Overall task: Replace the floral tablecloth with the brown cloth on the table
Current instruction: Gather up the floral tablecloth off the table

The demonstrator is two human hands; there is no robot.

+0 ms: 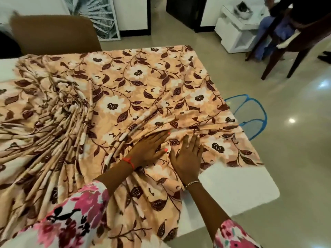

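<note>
one floral tablecloth (136, 83) lies rumpled along the worktop (232, 190), long axis left to right. left hand (150, 147) and right hand (188, 156) press it, each grip wide, fingers straight.

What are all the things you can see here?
floral tablecloth: one, peach with brown leaves, bunched on the table
table: one, white, under the cloth
chair back: one, brown, behind table's far left
wooden chair: one, dark, top right
mesh basket: one, blue-rimmed, floor right of table
side table: one, white, top right
framed picture: one, grey-white, against far wall
left hand: one, red wristband, flat on cloth
right hand: one, silver bracelet, flat on cloth
</note>
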